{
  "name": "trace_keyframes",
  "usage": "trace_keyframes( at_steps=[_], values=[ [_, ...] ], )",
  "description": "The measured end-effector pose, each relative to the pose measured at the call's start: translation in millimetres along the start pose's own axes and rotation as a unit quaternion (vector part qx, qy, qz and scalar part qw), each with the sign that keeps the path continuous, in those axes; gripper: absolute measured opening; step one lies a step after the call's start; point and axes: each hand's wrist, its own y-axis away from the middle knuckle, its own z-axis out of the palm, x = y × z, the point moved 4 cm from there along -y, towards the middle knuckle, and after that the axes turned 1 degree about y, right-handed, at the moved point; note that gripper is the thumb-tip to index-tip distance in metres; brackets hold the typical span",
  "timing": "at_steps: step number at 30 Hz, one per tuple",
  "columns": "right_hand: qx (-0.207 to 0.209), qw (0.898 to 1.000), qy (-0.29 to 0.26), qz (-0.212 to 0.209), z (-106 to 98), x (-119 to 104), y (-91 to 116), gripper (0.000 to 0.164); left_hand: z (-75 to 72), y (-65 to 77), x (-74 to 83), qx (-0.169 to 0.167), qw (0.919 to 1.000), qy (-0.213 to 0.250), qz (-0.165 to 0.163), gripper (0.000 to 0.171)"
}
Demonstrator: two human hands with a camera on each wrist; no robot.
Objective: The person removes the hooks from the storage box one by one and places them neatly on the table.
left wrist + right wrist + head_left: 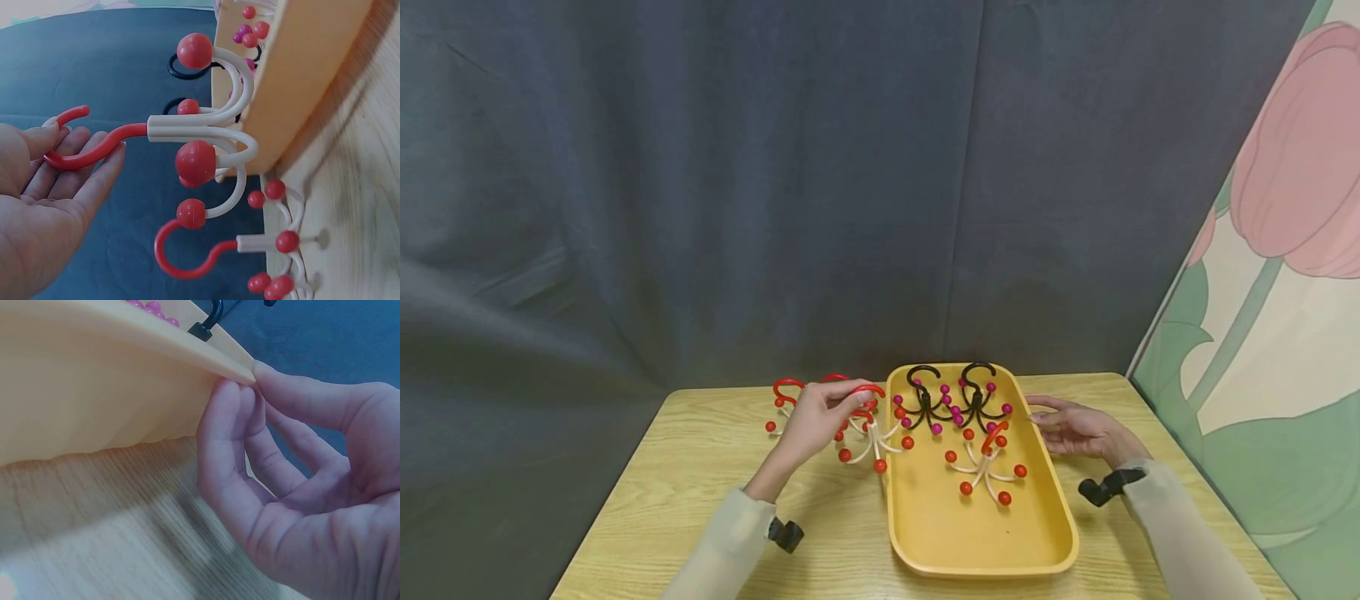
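My left hand (808,421) pinches the red hook end of a white multi-claw hanger (181,128) with red ball tips. That hanger hangs at the left rim of a yellow tray (962,546), its claws pointing down and overlapping the rim in the head view. On the tray's right side, my right hand (1078,429) grips the rim, thumb on top and curled fingers beneath in the right wrist view. Inside the tray stand two black hangers (925,406) with magenta balls at the far end, and a white hanger (985,467) with a red hook nearer the middle.
Left of the tray, more red-hooked white hangers (253,244) stand on the wooden table (685,483), partly hidden by my left hand in the head view. A dark curtain (812,208) hangs behind the table. A wall with painted tulips (1292,167) rises on the right.
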Motion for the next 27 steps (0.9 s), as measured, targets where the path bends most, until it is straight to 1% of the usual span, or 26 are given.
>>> trace_keyframes(
  at_steps=[8, 12, 15, 21, 27],
  values=[
    [0.008, 1.0, -0.004, 0.004, -1.7, 1.5, -0.5, 0.034, -15.0, 9.2, -15.8, 0.012, 0.9997, -0.001, -0.02, 0.031],
    [0.01, 1.0, -0.004, 0.004, -1.5, 1.4, -0.6, 0.034, -20.5, 13.6, -22.1, 0.024, 0.9994, -0.002, -0.026, 0.03],
    [0.01, 1.0, -0.006, 0.004, -1.2, 1.4, -0.1, 0.034, -22.0, 15.9, -26.5, 0.031, 0.9991, -0.002, -0.029, 0.03],
    [0.019, 1.0, -0.015, 0.007, -0.9, 1.3, 0.1, 0.033, -23.1, 17.8, -35.5, 0.039, 0.999, 0.0, -0.024, 0.031],
    [0.01, 1.0, -0.019, 0.006, -1.5, 2.0, -1.0, 0.034, -23.2, 18.9, -41.1, 0.049, 0.9984, 0.002, -0.026, 0.031]
  ],
)
